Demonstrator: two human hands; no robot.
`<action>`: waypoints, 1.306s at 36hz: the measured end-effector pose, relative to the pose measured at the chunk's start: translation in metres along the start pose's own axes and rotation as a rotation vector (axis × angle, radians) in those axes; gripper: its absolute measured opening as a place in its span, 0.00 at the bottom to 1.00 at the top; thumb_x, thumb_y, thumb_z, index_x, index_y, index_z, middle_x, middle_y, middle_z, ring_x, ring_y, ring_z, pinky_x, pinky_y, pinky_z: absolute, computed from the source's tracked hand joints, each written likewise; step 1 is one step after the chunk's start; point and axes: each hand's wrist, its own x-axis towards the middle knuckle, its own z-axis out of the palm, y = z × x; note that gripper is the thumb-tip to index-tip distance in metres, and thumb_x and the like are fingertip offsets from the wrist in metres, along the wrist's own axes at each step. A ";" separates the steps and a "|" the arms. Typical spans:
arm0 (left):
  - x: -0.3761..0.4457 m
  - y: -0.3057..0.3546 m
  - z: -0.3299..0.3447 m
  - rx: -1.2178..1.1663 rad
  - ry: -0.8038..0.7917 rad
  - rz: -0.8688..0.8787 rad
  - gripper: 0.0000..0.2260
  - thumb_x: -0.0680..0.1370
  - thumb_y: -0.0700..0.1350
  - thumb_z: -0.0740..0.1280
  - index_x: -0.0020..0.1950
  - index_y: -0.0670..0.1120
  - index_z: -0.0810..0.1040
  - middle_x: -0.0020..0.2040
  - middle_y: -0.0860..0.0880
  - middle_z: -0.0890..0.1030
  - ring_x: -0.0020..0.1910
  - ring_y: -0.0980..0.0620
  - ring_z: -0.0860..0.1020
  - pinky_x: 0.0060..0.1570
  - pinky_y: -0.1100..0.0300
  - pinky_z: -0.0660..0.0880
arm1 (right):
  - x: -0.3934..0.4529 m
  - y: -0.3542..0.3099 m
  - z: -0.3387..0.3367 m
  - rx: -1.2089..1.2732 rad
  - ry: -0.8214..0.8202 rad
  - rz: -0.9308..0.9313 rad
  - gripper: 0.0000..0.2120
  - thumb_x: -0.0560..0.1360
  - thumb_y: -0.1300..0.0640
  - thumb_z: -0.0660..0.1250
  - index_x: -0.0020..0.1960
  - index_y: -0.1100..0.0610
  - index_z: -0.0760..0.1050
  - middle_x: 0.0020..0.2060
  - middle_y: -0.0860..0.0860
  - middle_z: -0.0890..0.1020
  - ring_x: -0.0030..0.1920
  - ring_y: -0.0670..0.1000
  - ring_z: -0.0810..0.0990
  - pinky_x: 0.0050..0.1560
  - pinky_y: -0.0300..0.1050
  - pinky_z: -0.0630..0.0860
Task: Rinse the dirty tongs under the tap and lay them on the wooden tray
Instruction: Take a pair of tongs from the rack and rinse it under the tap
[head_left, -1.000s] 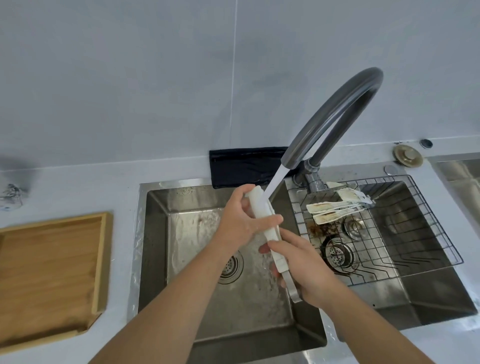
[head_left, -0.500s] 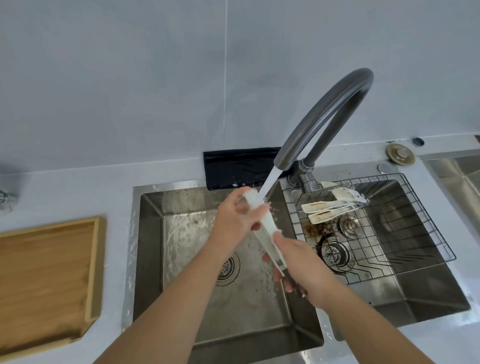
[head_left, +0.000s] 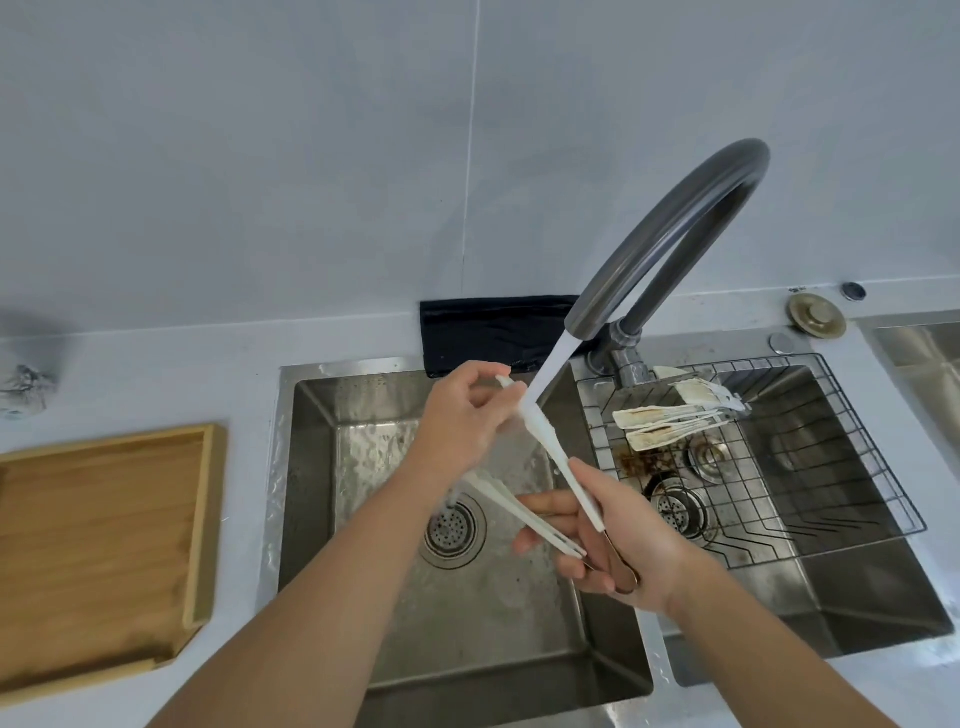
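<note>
White tongs (head_left: 558, 457) are spread apart over the left sink basin (head_left: 311, 467). My right hand (head_left: 618, 540) grips their hinge end. My left hand (head_left: 462, 421) pinches the tip of the upper arm, where water from the curved grey tap (head_left: 670, 234) strikes it. The lower arm (head_left: 519, 514) points left, above the drain. More dirty white tongs (head_left: 675, 421) lie in the wire basket (head_left: 857, 493) over the right basin. The wooden tray (head_left: 104, 545) sits on the counter at the left, with nothing on it.
A black cloth (head_left: 493, 327) hangs on the wall behind the sink. A brass plug (head_left: 815, 314) lies on the counter at the back right. Another steel basin (head_left: 924, 353) begins at the far right edge.
The tongs have sprung apart: one arm now points left over the drain while my left hand holds the other arm's tip in the stream. The view has shifted slightly.
</note>
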 end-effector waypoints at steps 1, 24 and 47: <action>0.000 0.000 0.000 -0.003 0.026 0.003 0.07 0.79 0.47 0.70 0.55 0.47 0.81 0.41 0.50 0.86 0.39 0.53 0.85 0.44 0.59 0.82 | 0.000 0.000 0.000 0.002 -0.007 0.006 0.33 0.82 0.37 0.52 0.61 0.62 0.82 0.49 0.64 0.84 0.26 0.51 0.71 0.17 0.38 0.62; -0.008 -0.033 0.002 -0.294 0.132 -0.294 0.06 0.79 0.40 0.69 0.55 0.47 0.82 0.52 0.43 0.85 0.48 0.49 0.86 0.42 0.61 0.82 | 0.011 0.011 0.017 -0.452 0.403 -0.256 0.18 0.80 0.49 0.65 0.69 0.50 0.75 0.46 0.50 0.82 0.30 0.47 0.78 0.30 0.41 0.73; -0.055 -0.060 0.029 -0.409 0.046 -0.498 0.40 0.76 0.39 0.73 0.78 0.63 0.56 0.54 0.43 0.85 0.47 0.46 0.87 0.49 0.45 0.84 | 0.017 0.016 0.018 -1.103 0.576 -0.394 0.28 0.69 0.32 0.72 0.62 0.46 0.74 0.47 0.43 0.81 0.45 0.43 0.80 0.39 0.36 0.72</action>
